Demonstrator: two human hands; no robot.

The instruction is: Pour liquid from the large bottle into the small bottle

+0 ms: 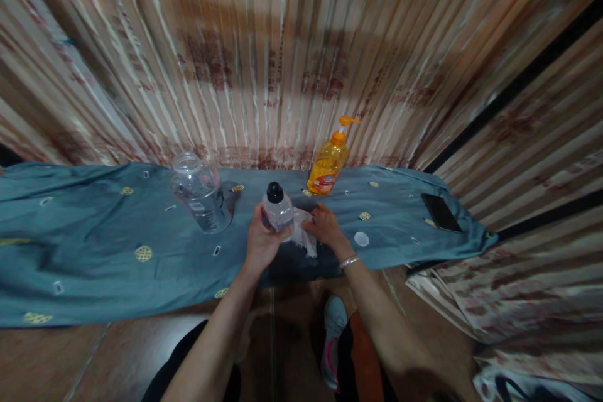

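Note:
A clear bottle with a black cap [277,208] is upright at the middle of the cloth-covered table, with my left hand [264,237] wrapped round its left and lower side. Just right of it, my right hand [326,226] pinches a white tissue [305,235], which hangs against the bottle's right side. Behind my right hand stands an orange pump bottle [328,166] with yellow-orange liquid. To the left is a large clear jar [200,195] without a lid.
The blue-green cloth [179,276] covers a long narrow table. A round white lid [362,239] lies right of my right hand, and a dark phone [441,212] farther right. Patterned curtains [264,63] hang behind and on the right.

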